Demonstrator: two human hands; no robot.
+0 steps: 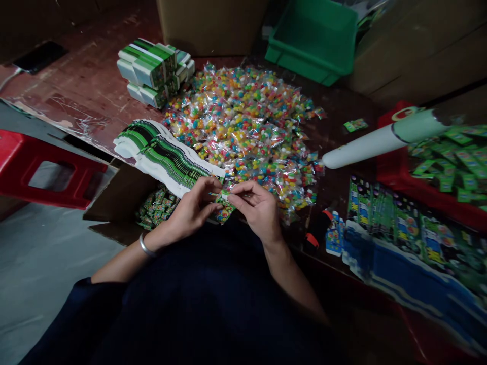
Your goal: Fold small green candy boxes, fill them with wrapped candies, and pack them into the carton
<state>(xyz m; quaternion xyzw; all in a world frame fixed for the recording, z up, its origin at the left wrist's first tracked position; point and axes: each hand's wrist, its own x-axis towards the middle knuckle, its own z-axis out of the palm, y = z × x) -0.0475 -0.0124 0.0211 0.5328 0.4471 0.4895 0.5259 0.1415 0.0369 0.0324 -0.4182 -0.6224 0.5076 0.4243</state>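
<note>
Between my two hands is a small green printed candy box, held close to my body at the table's front edge. My left hand pinches its left side, thumb below and fingers above. On the other side, my right hand grips the top end between thumb and fingertips. A long fanned row of flat green-and-white cartons runs up to my left hand. Just beyond both hands lies a large heap of clear candy packets filled with coloured sweets.
Banded carton stacks stand at the back left, a green bin at the back right. An open cardboard box with small green packs sits below left. Rightward are a white tube, a red crate and fanned blue-green packaging.
</note>
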